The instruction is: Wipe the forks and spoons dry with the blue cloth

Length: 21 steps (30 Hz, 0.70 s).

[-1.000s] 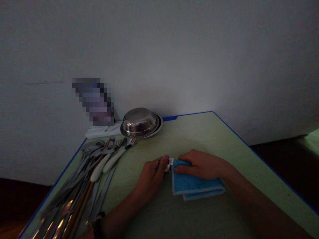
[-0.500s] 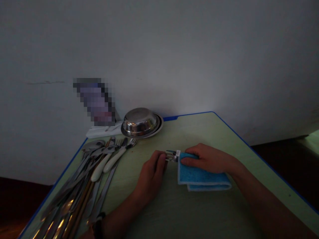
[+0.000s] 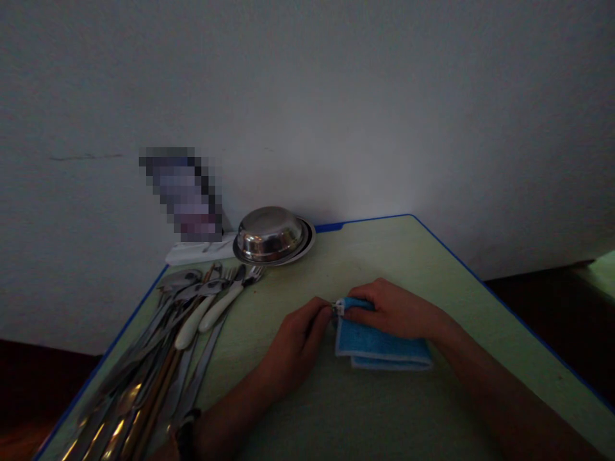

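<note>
Currently, your left hand [image 3: 295, 333] pinches one end of a metal utensil [image 3: 334, 309] near the middle of the tabletop [image 3: 384, 250], and your right hand [image 3: 401, 310] grips a folded blue cloth [image 3: 384, 346] against it, hiding the rest. This piece seems unfinished, being between your hands; the cutlery pile [image 3: 170, 368] along the left edge lies untouched, and you can't tell which pieces are done.

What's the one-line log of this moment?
left hand: pinching silvery metal utensil, mostly hidden | right hand: gripping folded rectangular blue cloth
</note>
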### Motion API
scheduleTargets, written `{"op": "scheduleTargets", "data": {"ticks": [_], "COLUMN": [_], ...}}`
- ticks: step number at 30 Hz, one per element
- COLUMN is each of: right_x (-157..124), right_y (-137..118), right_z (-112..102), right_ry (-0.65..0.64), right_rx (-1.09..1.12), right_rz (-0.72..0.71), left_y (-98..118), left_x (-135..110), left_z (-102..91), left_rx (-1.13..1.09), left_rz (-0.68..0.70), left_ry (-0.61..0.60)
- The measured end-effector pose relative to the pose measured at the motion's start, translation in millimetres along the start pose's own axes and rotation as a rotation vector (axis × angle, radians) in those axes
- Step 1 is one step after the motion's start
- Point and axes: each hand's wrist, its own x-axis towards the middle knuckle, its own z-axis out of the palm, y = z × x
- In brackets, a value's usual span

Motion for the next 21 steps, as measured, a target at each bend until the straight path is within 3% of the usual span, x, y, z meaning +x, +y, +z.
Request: {"op": "scheduleTargets", "data": {"ticks": [4,6,9,12,14,17,21], "right_x": [2.4,5.7,12.9,21.3,26.6,31.9,31.6], "right_y": [-3.8,-2.4,7.1,19.2,22.6,16.4,-1.5], "right_z": [4.6,6.2,6.6,8.1,12.3,22.5,33.4], "right_ry": [0.073,0.235,0.605,0.955,1.110,1.138,1.083], "right_rx": [0.106,0.265,0.725,1.187,1.377,1.520,1.509], "right_rz": [-0.012,0.055,0.276,0.516,0.602,0.587,0.504], "left_y": [-2.1,-5.1,-8.1,-5.8,-2.0,3.0,4.8], "left_x": [2.3,4.3,4.8,0.5,-3.2,-6.1,-4.6], "left_z": [1.7,3.4,5.3,5.7,6.3,9.1,14.0], "left_rx": [-0.138,-0.338,-0.551,-0.298,-0.083,0.083,0.164], "left_rz": [-0.057,-0.109,-0.145,-0.109,-0.018,0.079,-0.009], "left_ry": [0.019,0.091,0.152,0.060,-0.056,-0.142,-0.085]}}
